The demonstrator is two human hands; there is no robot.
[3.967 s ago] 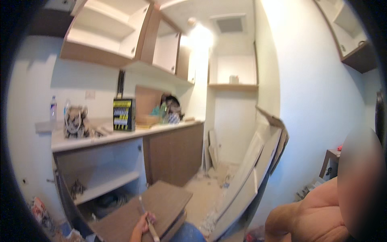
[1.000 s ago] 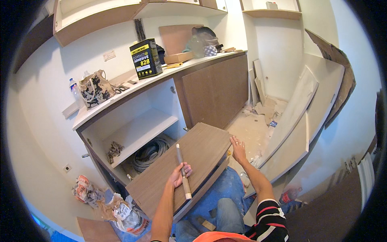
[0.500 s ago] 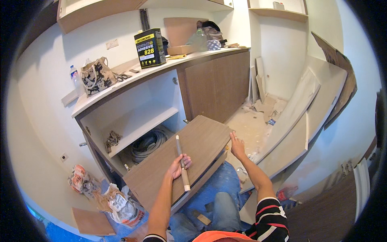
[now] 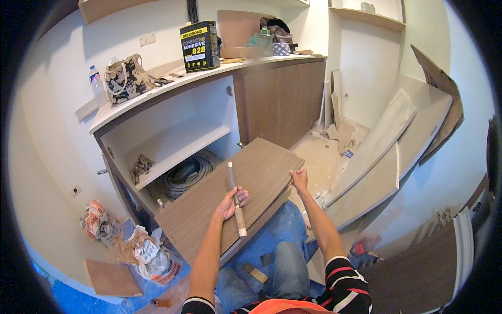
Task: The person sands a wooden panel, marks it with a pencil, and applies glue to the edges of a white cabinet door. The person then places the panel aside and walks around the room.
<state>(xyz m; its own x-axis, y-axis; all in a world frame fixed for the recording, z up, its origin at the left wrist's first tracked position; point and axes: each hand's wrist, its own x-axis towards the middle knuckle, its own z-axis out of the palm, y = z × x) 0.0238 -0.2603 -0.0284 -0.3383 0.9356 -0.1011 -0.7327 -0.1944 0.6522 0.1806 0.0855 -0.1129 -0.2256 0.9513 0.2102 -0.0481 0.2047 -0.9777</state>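
A brown wood-grain panel (image 4: 266, 172) lies slantwise before me, on top of another board whose edge shows beneath it. My left hand (image 4: 230, 203) is closed around a long narrow tool (image 4: 240, 219), grey above and brown with a pale end below; it resembles a file, but its exact kind is unclear. The tool is held over the panel's middle. At the panel's right end my right hand (image 4: 299, 179) has its fingers curled on the edge near the corner.
An open cabinet (image 4: 178, 133) with coiled cable (image 4: 188, 175) stands ahead. On its counter are a black can (image 4: 200, 47), a patterned bag (image 4: 124, 78) and scissors (image 4: 159, 81). Long boards (image 4: 384, 146) lean at right; plastic sacks (image 4: 154, 256) sit at left. A wood block (image 4: 258, 275) lies near my legs.
My right hand has gone from stretched fingers to curled ones on the panel's edge. My left hand still holds the tool. The view has shifted slightly.
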